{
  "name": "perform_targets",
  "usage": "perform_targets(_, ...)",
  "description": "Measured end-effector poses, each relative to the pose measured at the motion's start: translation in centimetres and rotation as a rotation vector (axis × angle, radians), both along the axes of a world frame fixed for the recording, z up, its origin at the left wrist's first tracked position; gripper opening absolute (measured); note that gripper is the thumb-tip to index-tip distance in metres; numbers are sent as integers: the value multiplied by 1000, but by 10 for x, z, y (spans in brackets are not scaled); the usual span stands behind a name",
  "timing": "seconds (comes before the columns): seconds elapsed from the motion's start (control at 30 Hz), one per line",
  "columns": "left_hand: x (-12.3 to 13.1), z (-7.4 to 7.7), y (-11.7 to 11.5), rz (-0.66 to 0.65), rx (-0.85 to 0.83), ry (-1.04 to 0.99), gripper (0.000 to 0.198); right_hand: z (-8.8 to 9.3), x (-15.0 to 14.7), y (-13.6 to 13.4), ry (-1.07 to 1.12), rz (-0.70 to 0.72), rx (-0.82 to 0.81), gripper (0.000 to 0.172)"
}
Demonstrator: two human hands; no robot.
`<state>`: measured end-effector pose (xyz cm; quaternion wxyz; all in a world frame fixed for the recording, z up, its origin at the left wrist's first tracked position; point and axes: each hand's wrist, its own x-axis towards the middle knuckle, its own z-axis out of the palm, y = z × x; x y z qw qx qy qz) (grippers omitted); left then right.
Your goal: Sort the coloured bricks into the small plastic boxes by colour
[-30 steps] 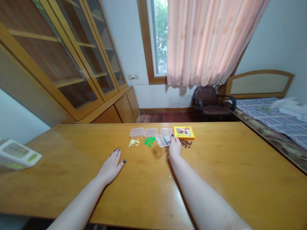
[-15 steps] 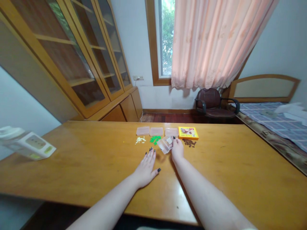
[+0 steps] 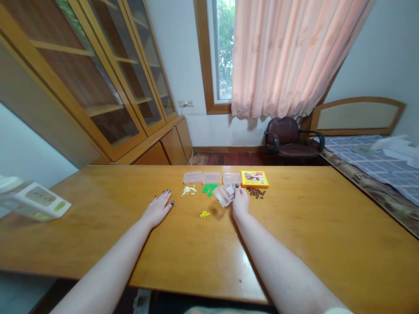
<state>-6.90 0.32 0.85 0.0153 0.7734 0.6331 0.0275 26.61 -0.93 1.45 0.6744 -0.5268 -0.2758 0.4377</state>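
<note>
Glossy wood makes up the broad table [image 3: 183, 261], with a pale streak of light near its front edge. Above it, the right hand [image 3: 241, 201] pinches a clear case [image 3: 221, 197] at its right side, keeping it tilted over the wood with a shadow beneath. What the case contains is too small to tell. The left hand [image 3: 157, 209] lies palm down on the table, fingers stretched, thumb apart. Between the hands sit a few yellow pieces [image 3: 204, 214]. Farther back are loose heaps: cream pieces [image 3: 189, 190] near the left hand, green pieces [image 3: 209, 189] in the middle, brown pieces [image 3: 257, 192] beside the right hand. Behind them, three trays [image 3: 211, 178] form a row, the last just beside a yellow box [image 3: 255, 179]. A white container [image 3: 36, 200] is at the table's left end. Past the far edge I see reddish floor [image 3: 225, 158], a glass-fronted cabinet [image 3: 143, 87], a window [image 3: 225, 52] beside a pink curtain [image 3: 291, 56], a maroon chair [image 3: 284, 135] and a bed [image 3: 376, 152].
</note>
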Motion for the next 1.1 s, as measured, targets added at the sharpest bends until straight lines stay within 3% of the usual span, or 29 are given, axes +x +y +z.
perform_targets(0.23,51,8,-53,-259,-39,-2,64,-7,2,6,-115,-25,11,23)
perform_targets(0.33,86,11,-67,-405,-55,-15,69,-9,2,11,-227,111,29,23)
perform_targets(0.43,125,12,-69,-553,-89,-28,72,-7,7,12,-205,315,-3,22)
perform_targets(0.57,168,11,-59,-557,-95,-61,75,1,24,5,-7,539,-11,26)
perform_targets(0.7,195,9,-46,-554,-93,-92,75,6,41,6,79,370,76,30)
perform_targets(0.87,204,5,-36,-572,-71,-190,72,6,57,21,-5,135,123,27)
perform_targets(1.1,198,11,-14,-374,152,-569,45,5,58,19,-367,-21,155,20)
